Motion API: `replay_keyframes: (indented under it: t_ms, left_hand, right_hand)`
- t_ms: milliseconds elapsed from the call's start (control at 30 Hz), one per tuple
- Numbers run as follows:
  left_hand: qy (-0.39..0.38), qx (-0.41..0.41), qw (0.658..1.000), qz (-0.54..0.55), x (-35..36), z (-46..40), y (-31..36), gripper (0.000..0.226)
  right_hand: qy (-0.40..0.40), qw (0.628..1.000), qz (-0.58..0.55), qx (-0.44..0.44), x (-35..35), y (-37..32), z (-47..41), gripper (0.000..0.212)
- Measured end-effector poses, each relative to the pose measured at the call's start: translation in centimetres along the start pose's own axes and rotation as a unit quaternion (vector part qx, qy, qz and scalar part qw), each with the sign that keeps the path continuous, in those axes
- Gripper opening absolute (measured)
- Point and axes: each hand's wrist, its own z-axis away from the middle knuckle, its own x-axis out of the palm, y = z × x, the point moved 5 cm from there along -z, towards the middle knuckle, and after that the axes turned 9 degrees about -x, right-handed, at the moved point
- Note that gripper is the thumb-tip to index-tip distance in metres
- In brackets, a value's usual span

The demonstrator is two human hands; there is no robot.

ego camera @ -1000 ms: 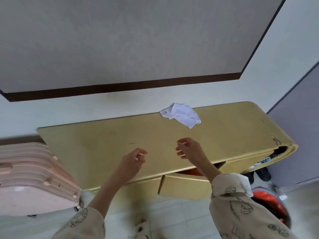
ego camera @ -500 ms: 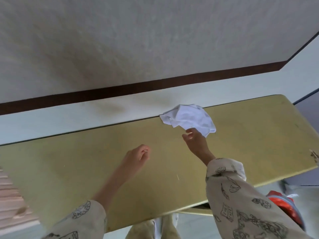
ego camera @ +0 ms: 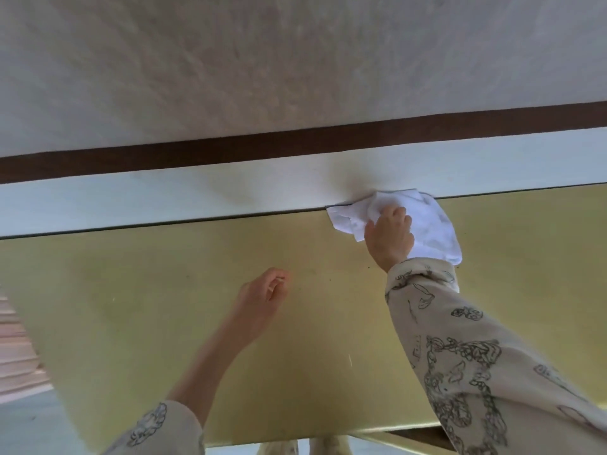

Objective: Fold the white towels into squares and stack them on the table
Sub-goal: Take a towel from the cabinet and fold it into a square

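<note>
A crumpled white towel (ego camera: 430,224) lies at the far edge of the yellow table (ego camera: 164,290), against the wall. My right hand (ego camera: 389,236) lies on top of the towel, and its fingers curl into the cloth and grip it. Part of the towel is hidden under that hand. My left hand (ego camera: 262,295) hovers over the middle of the table with fingers loosely curled and holds nothing.
The wall (ego camera: 262,198) with a dark brown band (ego camera: 230,149) runs right behind the table. A pink ribbed object (ego camera: 13,349) shows at the left edge. The table's front edge is near the bottom of the view.
My right hand has reached forward from the towel's near edge onto the towel and gripped it. My left hand stays over the table. The camera has moved closer.
</note>
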Motion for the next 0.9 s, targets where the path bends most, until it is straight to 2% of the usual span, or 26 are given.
replay_keyframes:
  t_ms: [67,300,367,467,533,633,700,767,900]
  left_hand:
    - [0.001,-0.001,1.0,0.003,0.1,-0.1,0.4,0.018]
    - [-0.013,0.032,0.999,-0.007,0.9,0.8,4.2,0.019]
    - [0.007,0.077,0.997,-0.029,0.8,1.3,6.2,0.036]
    - [0.027,0.166,0.981,-0.094,0.7,2.6,9.1,0.074]
    - [0.027,0.203,0.97,-0.13,0.8,3.6,10.4,0.082]
    - [0.041,0.236,0.96,-0.149,1.0,4.7,11.2,0.058]
    - [0.066,0.226,0.963,-0.13,0.4,5.1,10.7,0.032]
    - [0.067,0.189,0.977,-0.073,-0.9,5.7,9.8,0.011]
    - [0.07,0.179,0.979,-0.067,-3.9,6.4,8.1,0.006]
  right_hand:
    - [0.013,0.999,-0.03,-0.018,-0.3,0.3,0.0,0.027]
    - [0.028,0.983,-0.141,-0.116,-5.5,1.8,3.0,0.035]
    - [0.007,0.971,-0.189,-0.147,-7.7,1.4,4.9,0.031]
    - [-0.044,0.944,-0.238,-0.223,-11.2,-0.2,9.0,0.023]
    - [-0.089,0.925,-0.255,-0.268,-12.8,-1.3,11.6,0.018]
    - [-0.137,0.909,-0.283,-0.275,-15.0,-2.5,14.3,0.017]
    - [-0.129,0.914,-0.277,-0.268,-16.5,-3.0,15.1,0.019]
    - [-0.104,0.918,-0.282,-0.26,-17.9,-3.2,15.5,0.031]
    - [-0.093,0.914,-0.304,-0.252,-19.4,-4.0,15.8,0.02]
